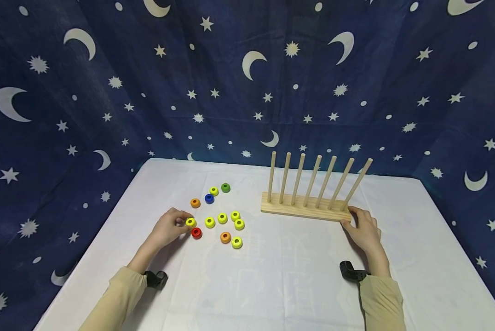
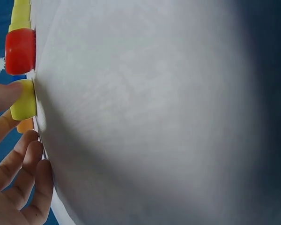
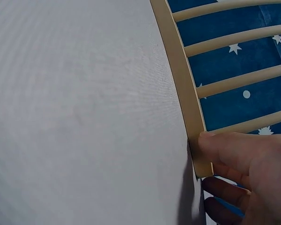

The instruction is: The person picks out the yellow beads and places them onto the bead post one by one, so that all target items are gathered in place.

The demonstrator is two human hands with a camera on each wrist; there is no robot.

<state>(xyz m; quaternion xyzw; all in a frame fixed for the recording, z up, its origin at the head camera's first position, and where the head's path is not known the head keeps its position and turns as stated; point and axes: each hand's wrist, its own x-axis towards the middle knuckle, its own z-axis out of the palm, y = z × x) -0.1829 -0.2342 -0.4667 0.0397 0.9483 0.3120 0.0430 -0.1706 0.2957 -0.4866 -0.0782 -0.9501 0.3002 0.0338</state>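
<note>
The wooden rack [image 1: 305, 209] is sitting right of centre in the frame, its long axis running left to right, with the right end dipping slightly lower. Its seven pegs [image 1: 298, 178] are pointing upward, the right-hand ones leaning toward the upper right of the frame. It is showing pale, bare wood with visible grain along a flat base. At the base's right end, the right hand [image 1: 364, 232] is gripping it, thumb lying on the near side and fingers curling behind.

Left of centre, the left hand [image 1: 166, 230] is pinching a yellow ring [image 1: 191, 222] between thumb and index finger, while its other fingers are curving loosely apart. That ring is looking smooth and rounded, its hole facing up; I cannot tell whether it is touching the white cloth [image 1: 272, 285]. A red ring [image 1: 196, 233] is lying just beside it, and more yellow, orange, blue and green rings [image 1: 222, 218] are scattering toward the middle of the frame.
</note>
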